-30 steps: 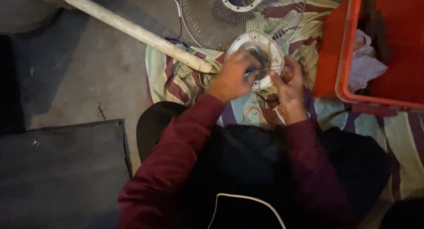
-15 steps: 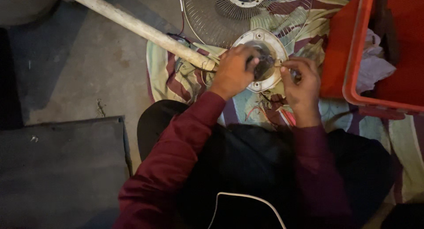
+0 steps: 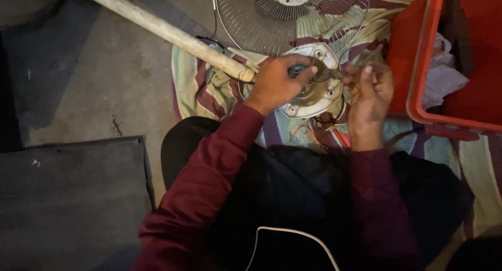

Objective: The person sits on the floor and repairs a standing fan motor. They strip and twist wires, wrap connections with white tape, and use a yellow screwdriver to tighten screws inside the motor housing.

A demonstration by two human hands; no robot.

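- Left hand is clenched over the centre of the round grey motor housing, fingers curled around a small dark part at the hub
- Right hand pinches a thin dark piece, likely a wire or small tool, at the housing's right edge; which it is cannot be told
- Motor housing lies on the striped cloth spread on the floor, just in front of the person's lap, joined to the pale pole that runs off to the upper left
- Wire fan guard lies beyond the housing; red crate stands just to the right
- Judged step: work on the hub of the fan motor, one hand steadying, the other feeding or freeing the thin piece
- Next move calls for a firm hold on the housing and fine fingertip control, as loose red wires lie close below
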